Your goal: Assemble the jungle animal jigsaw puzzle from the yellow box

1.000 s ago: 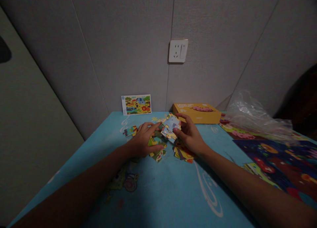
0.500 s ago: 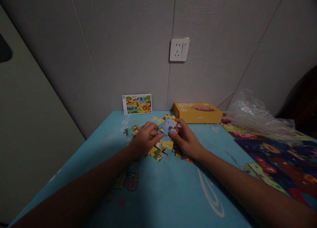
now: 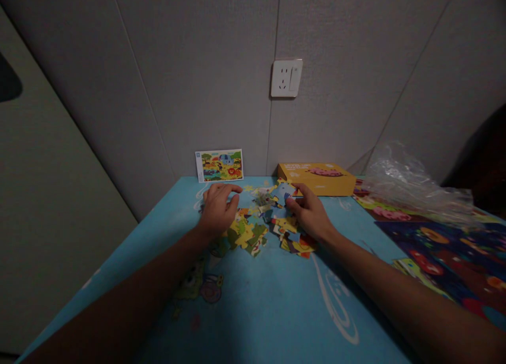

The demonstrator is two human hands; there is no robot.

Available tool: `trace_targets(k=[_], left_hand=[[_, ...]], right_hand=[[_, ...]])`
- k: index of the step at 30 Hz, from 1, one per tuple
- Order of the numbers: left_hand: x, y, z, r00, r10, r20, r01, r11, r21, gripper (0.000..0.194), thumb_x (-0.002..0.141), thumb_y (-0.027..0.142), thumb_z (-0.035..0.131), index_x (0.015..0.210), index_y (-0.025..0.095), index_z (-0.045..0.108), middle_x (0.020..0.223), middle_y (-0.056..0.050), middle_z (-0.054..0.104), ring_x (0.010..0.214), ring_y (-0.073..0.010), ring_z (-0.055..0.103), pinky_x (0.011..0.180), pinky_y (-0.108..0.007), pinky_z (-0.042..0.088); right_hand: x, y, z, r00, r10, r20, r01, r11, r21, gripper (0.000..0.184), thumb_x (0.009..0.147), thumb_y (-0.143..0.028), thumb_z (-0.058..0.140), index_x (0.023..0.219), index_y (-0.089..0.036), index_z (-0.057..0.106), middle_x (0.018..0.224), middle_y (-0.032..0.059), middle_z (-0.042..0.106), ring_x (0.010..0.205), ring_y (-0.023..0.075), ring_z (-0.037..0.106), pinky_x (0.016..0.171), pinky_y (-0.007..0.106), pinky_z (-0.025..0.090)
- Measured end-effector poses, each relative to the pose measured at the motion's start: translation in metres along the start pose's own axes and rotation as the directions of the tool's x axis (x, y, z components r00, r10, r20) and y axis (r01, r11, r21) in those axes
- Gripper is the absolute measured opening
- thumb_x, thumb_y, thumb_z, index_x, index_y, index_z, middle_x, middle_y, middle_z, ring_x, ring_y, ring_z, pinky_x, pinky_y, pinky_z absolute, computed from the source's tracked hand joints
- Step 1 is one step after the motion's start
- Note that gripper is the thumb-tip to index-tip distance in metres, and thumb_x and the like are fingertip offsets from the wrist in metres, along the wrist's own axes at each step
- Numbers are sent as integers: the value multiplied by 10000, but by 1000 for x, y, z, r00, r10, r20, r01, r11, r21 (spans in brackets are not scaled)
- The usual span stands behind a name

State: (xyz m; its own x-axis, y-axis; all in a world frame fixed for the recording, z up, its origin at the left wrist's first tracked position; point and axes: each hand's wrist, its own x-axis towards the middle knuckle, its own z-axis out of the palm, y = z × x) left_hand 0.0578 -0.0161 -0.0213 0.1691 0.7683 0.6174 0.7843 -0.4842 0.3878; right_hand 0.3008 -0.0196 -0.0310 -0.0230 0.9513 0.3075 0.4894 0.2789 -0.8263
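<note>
Between the thumb and fingers of my right hand (image 3: pixel 310 210) is a light-blue jigsaw puzzle piece (image 3: pixel 283 192), possibly several pieces joined. My left hand (image 3: pixel 219 208) hovers over the left side of the pile, thumb and index finger apart, nothing seen in its grasp. Loose yellow and green puzzle pieces (image 3: pixel 245 232) lie between the hands. More yellow and orange pieces (image 3: pixel 294 241) lie under and beside my right hand. Part of the pile is hidden behind my left hand.
A picture card (image 3: pixel 220 165) with animals leans against the wall at the back. Right of it stands a yellow puzzle box (image 3: pixel 316 179). A clear plastic bag (image 3: pixel 419 185) and a dark colourful sheet (image 3: pixel 446 258) lie on the right. The blue patterned tablecloth (image 3: pixel 253 311) covers the table.
My left hand has let go of the pieces and moved left, opening. My right hand has drawn the blue piece to the right, uncovering loose pieces in the middle.
</note>
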Motion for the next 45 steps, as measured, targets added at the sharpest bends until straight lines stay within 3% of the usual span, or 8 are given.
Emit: trace_targets(k=[7, 13, 22, 29, 33, 36, 40, 45], left_hand=[[1, -15, 6, 979, -98, 181, 72, 987, 145, 215, 823, 318, 569, 960, 229, 709, 1117, -85, 646, 1106, -326, 476, 949, -553, 351], [-7, 1, -4, 839, 267, 473, -267, 961, -68, 389, 744, 478, 706, 1083, 286, 697, 1422, -71, 482, 1325, -371, 306, 1067, -599, 241], [-10, 2, -9, 673, 384, 632, -332, 920, -206, 564, 748, 541, 695, 1260, 330, 586, 1503, -101, 390, 1384, -390, 296, 1096, -656, 133], [-7, 5, -5, 808, 317, 496, -240, 947, -214, 263, 903, 365, 503, 1094, 203, 586, 1246, -106, 613, 1196, -234, 534, 1092, -446, 317], [-7, -2, 1, 889, 123, 441, -169, 983, 68, 413, 941, 416, 417, 1270, 199, 542, 1446, -143, 465, 1374, -321, 355, 1115, -599, 181], [-8, -7, 4, 827, -33, 562, -106, 971, 212, 571, 949, 543, 332, 1390, 204, 465, 1534, -180, 319, 1428, -377, 235, 1091, -660, 137], [-8, -8, 1, 740, -46, 671, -123, 972, 202, 712, 914, 646, 308, 1472, 206, 350, 1579, -191, 180, 1456, -358, 146, 1116, -631, 89], [-4, -6, -7, 688, -51, 724, -137, 971, 198, 872, 840, 709, 397, 1515, 179, 242, 1595, -170, 99, 1469, -345, 81, 1146, -585, 46]], right_hand=[[4, -3, -6, 995, -1, 99, 63, 780, -623, 285, 833, -387, 557, 813, -145, 707, 849, 151, 635, 841, 274, 591, 732, 359, 420], [0, -4, -4, 984, -177, 6, 144, 779, -610, 424, 813, -330, 596, 1181, -131, 666, 1101, 186, 598, 1039, 324, 530, 889, 450, 415], [-20, -18, 9, 809, -255, 529, 536, 689, -488, 643, 866, -551, 520, 1428, -248, 448, 1506, 160, 369, 1357, 379, 315, 1040, 616, 245], [-14, -17, 3, 775, -435, 459, 594, 749, -293, 553, 863, -371, 557, 1367, -149, 508, 1343, 158, 552, 1217, 286, 491, 1040, 477, 359], [-15, -13, 7, 853, -343, 393, 500, 754, -426, 584, 921, -423, 466, 1414, -112, 444, 1438, 192, 460, 1331, 313, 394, 1089, 526, 299], [-17, -13, 9, 833, -240, 499, 487, 747, -453, 590, 944, -441, 411, 1437, -118, 414, 1491, 192, 392, 1389, 337, 328, 1109, 602, 225], [-16, -17, 6, 746, -390, 540, 581, 777, -243, 437, 934, -251, 389, 1324, -142, 554, 1395, 142, 531, 1331, 258, 445, 1107, 507, 320], [-14, -16, 6, 804, -391, 448, 539, 798, -270, 453, 865, -158, 434, 1294, -124, 574, 1321, 159, 592, 1309, 279, 473, 1078, 515, 362]])
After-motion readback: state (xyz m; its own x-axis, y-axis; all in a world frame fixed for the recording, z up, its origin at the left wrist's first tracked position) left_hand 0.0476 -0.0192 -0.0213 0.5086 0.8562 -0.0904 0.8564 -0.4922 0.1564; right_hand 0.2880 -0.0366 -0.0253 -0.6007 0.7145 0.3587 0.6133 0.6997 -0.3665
